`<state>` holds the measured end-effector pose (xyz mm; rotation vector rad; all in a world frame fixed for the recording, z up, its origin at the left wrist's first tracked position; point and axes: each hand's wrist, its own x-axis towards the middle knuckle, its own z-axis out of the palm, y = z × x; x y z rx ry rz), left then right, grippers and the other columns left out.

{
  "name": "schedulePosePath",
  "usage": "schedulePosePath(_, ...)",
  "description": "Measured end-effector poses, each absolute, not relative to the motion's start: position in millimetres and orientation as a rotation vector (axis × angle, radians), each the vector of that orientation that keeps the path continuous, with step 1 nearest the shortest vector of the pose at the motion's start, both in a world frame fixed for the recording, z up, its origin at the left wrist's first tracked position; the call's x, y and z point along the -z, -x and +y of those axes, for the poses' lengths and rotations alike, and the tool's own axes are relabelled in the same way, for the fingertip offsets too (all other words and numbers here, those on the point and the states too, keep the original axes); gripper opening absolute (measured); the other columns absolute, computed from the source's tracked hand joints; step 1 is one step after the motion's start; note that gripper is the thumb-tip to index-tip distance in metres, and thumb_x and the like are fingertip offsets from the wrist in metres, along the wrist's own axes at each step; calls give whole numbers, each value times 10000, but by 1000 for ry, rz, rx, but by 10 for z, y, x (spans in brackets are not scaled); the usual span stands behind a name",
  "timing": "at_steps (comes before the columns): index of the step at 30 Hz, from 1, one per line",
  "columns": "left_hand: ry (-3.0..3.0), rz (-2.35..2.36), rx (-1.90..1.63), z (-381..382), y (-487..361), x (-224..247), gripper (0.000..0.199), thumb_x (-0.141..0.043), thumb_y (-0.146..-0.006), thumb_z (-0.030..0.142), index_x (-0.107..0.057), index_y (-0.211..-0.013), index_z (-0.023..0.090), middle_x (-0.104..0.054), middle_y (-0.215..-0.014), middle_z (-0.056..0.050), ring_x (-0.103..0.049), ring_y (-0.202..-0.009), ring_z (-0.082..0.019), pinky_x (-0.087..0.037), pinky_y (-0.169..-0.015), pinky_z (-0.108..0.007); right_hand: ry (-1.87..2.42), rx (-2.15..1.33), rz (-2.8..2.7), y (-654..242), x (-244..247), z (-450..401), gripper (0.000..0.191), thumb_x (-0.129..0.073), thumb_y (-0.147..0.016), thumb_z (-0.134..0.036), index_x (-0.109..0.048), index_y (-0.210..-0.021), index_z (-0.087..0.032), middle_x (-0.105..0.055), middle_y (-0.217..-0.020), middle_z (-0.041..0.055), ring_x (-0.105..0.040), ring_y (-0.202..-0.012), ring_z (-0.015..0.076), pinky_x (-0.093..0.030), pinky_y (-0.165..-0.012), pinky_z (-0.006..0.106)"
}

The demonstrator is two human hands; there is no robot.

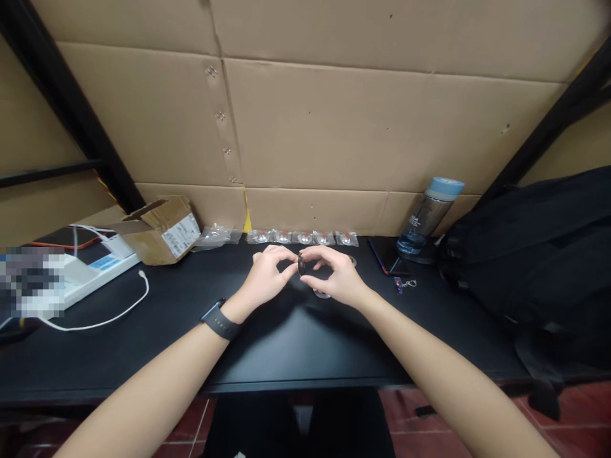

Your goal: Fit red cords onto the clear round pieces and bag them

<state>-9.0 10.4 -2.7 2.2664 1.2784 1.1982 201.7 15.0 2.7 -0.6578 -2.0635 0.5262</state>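
Between my two hands, above the middle of the black table (pixel 267 356), is a small dark round disc (pixel 301 264) seen nearly edge-on. My left hand (pixel 272 273) pinches its left side with thumb and fingertips. From the other side, the curled fingers and thumb of my right hand (pixel 337 273) grip it too. Under my right hand a clear round piece (pixel 321 294) lies on the table, mostly covered by the hand. Behind the hands, several small round items in clear bags (pixel 305 237) form a row along the cardboard wall.
At the left stand an open cardboard box (pixel 167 232) and a white power strip (pixel 102 270) with a white cable (pixel 109 323). Rightward are a blue-lidded water bottle (pixel 429 216), a phone (pixel 387 256), a keychain (pixel 403 284) and a black backpack (pixel 529 254). Empty-looking plastic bags (pixel 217 236) lie near the box.
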Motion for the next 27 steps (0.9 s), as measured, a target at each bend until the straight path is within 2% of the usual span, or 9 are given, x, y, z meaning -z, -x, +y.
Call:
schedulePosePath(5,-2261,1346,-1179,70,64,6,95,-653,-886,285,-727,-840,245,-750,-978,-30,-625,-1034,-232,-458,-858,-358,660,-528,-2060,-2014,1,162,376,-771,-793,-236,-667,-1155,-244,-688,-1233,85,-684,-1096,247,-597,-824,351)
schedulePosePath(12,-2318,1323,-1195,73,72,16,98,-636,-898,277,-716,-855,239,-746,-999,-31,-619,-1042,-228,-428,-875,-360,719,-580,-1978,-1978,44,167,421,-816,-773,-314,-651,-1153,-238,-717,-1141,79,-734,-963,228,-601,-782,338)
schedulePosePath(18,-2455,1413,-1162,46,63,8,104,-624,-902,256,-700,-836,232,-749,-996,-26,-607,-1038,-230,-355,-854,-378,798,-768,-1871,-1933,88,171,372,-820,-770,-374,-644,-1057,-216,-737,-1054,71,-767,-882,230,-622,-726,313)
schedulePosePath(24,-2488,1446,-1176,25,55,5,123,-620,-915,294,-700,-841,237,-749,-1001,-30,-605,-1032,-234,-317,-866,-400,820,-913,-1755,-1897,122,163,355,-806,-779,-434,-636,-992,-207,-742,-1022,70,-768,-858,219,-626,-757,317)
schedulePosePath(27,-2475,1446,-1218,1,43,-9,143,-628,-919,335,-712,-845,247,-748,-1005,-32,-597,-1038,-240,-308,-883,-411,812,-1018,-1689,-1890,128,164,350,-752,-826,-486,-634,-995,-202,-750,-948,65,-757,-830,202,-622,-726,307)
